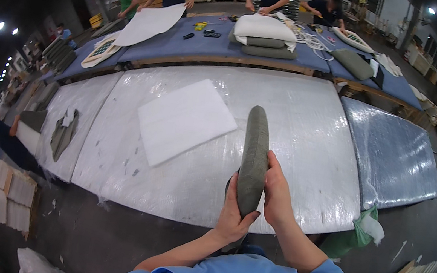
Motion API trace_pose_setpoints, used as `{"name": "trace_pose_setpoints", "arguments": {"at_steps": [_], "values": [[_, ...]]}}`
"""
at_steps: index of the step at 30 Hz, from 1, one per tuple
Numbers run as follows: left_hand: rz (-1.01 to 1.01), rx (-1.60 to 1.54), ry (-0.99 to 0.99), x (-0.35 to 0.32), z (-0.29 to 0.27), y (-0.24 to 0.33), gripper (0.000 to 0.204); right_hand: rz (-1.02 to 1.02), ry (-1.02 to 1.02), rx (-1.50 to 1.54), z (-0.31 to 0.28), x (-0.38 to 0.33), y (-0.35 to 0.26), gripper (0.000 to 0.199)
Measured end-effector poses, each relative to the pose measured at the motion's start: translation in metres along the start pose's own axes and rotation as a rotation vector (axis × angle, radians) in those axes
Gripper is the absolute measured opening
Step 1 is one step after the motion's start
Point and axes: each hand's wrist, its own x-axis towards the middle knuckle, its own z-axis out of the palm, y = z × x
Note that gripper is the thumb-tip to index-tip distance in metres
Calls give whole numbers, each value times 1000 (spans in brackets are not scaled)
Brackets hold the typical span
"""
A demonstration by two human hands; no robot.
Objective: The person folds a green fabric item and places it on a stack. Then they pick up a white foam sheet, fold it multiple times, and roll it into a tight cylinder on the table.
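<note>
We hold the grey cushion (255,158) on edge over the counter's (310,148) near edge, its long axis running away from us. Our left hand (233,216) and right hand (276,194) clamp its near end, equally close.

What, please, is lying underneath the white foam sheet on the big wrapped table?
The white foam sheet lies flat on the plastic-wrapped table top, whose shiny film shows all round it. Whatever sits directly beneath the sheet is covered. Both hands hold a grey-green cushion nearby.
</note>
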Motion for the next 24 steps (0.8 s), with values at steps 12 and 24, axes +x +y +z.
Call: {"name": "trace_pose_setpoints", "arguments": {"at_steps": [12, 24], "values": [[217, 775, -340, 50, -30, -13, 111, -171, 87, -975, -52, -113, 5, 88], [366, 904, -665, 28, -112, 25, 58, -423, -498, -1151, -90, -112, -13, 82]]}}
